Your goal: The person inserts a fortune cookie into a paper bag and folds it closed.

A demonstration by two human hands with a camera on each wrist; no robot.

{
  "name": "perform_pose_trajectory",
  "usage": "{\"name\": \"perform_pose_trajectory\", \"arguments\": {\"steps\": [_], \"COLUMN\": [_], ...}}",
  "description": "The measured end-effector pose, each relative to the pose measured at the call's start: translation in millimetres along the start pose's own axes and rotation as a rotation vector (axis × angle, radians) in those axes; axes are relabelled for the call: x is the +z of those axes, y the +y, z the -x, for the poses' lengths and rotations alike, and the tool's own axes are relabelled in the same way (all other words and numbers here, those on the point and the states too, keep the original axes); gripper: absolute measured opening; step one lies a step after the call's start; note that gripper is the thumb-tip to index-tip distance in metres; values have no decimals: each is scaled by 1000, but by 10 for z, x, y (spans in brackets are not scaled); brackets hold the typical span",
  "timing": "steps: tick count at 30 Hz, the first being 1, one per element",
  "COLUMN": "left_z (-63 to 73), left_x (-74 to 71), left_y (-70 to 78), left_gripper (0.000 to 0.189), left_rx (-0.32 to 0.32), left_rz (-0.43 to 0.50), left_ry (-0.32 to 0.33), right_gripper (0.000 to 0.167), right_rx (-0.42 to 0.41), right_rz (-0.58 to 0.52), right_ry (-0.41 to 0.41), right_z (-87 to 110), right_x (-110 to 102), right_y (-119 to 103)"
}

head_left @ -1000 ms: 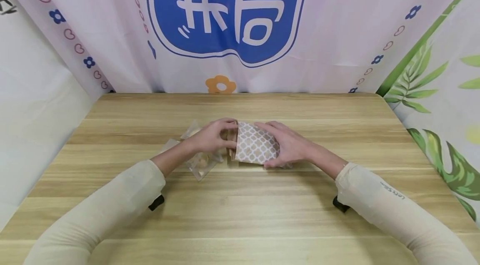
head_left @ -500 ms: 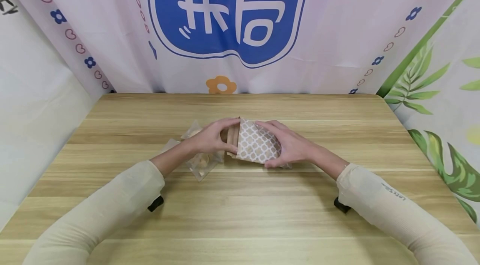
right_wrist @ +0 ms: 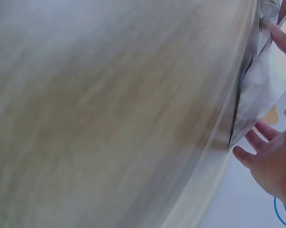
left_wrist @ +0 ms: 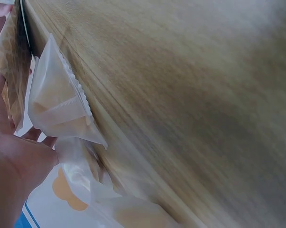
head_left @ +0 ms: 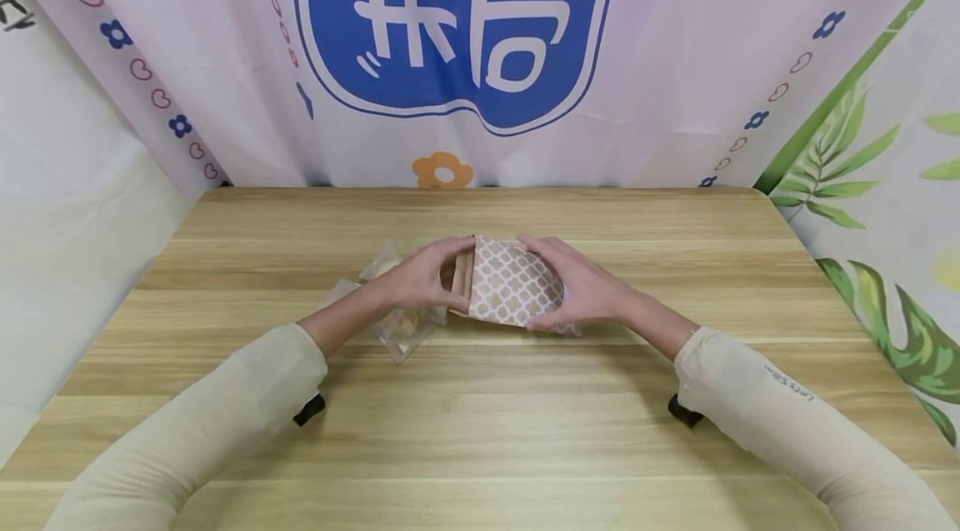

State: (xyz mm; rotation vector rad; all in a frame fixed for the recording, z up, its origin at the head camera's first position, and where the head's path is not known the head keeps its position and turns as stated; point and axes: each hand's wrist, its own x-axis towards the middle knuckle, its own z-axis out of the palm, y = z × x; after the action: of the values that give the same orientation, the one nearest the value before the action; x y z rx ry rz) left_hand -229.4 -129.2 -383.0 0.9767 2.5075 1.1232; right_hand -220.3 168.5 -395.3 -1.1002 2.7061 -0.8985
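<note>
Clear packets (head_left: 405, 333) with pale contents lie on the bench (head_left: 480, 431) at left, partly hidden by the left grip (head_left: 420, 274). That hand grasps the mouth of a patterned paper bag (head_left: 510, 285), far edge and near edge; the bag sits mid-bench, opening leftward. The right grip (head_left: 585, 285) clasps its right end between thumb and fingers.

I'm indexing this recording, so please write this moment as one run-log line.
left hand: holds patterned packet at left end | right hand: holds right end | translucent packets: on table, near left hand
</note>
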Motion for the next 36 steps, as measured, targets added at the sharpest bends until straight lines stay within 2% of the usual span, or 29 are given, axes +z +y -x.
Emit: {"name": "perform_pose_trajectory", "arguments": {"steps": [6, 15, 27, 36], "left_z": [5, 24, 29, 23], "left_x": [-4, -9, -23, -34], "left_y": [1, 8, 10, 1], "left_gripper": [101, 99, 103, 98], "left_rx": [-2, -47, -66, -39], "left_rz": [4, -21, -13, -75], "left_ry": [0, -15, -20, -17], "right_gripper": [136, 129, 139, 135], "right_rx": [9, 5, -15, -13], "right_rz": [55, 48, 92, 87], "right_ry": [-35, -16, -88, -35], "right_z": [4, -7, 82, 75], "right_x": [-10, -9, -75, -59], "right_y": [9, -13, 93, 101]}}
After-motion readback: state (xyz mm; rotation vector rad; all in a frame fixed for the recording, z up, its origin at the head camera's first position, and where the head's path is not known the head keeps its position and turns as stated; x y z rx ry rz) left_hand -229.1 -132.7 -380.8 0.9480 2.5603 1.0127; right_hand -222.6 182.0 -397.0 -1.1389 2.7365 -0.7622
